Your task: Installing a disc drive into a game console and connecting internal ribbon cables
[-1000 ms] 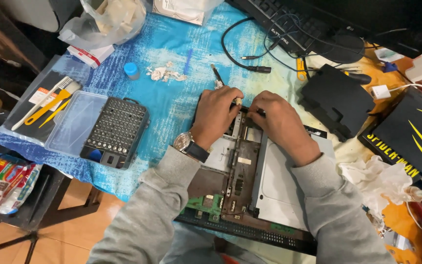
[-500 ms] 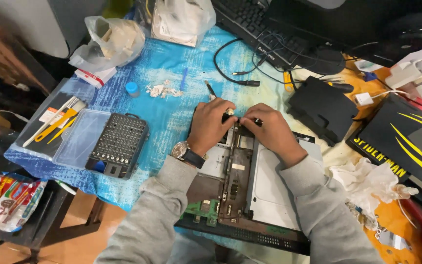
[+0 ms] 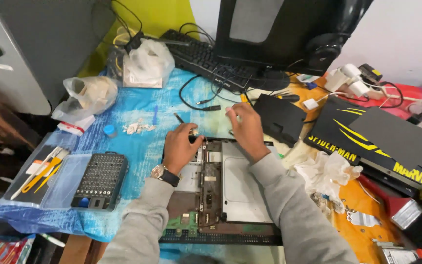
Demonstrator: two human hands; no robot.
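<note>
- Head view, looking down on a cluttered bench (image 3: 123,117) with a blue cover; an opened electronics chassis (image 3: 221,190) lies flat in front of the person, far edge at the hands, near edge by the lower frame edge.
- Left hand (image 3: 180,146) sits on the chassis's top-left corner, fingers curled down around something small and dark; probably a part or tool tip, too small to be sure. A watch is on that wrist.
- Right hand (image 3: 245,128) is lifted just above the chassis's far edge, fingers pinched together with something pale at the tips; cannot tell whether they grip a piece or are just closed.
- Chassis lies cover-off so the metal plate and centre bracket face up, within reach of both hands; green circuit board (image 3: 184,225) shows at the near-left corner.
- Screwdriver bit case (image 3: 98,178) lies open to the left of the left arm, bits upright, handy for swapping; clear tray with yellow pry tools (image 3: 40,176) touches its left side.
- Black flat cover (image 3: 282,117) lies set aside just right of the right hand.
- Crumpled white tissue (image 3: 330,171) lies right of the chassis; keyboard (image 3: 203,58) and monitor base (image 3: 269,73) at the far side.
- Hidden: chassis's top edge under both hands, its near edge partly covered by grey sleeves. Small loose bits on the blue cover near a blue cap (image 3: 108,130) are hard to read.
</note>
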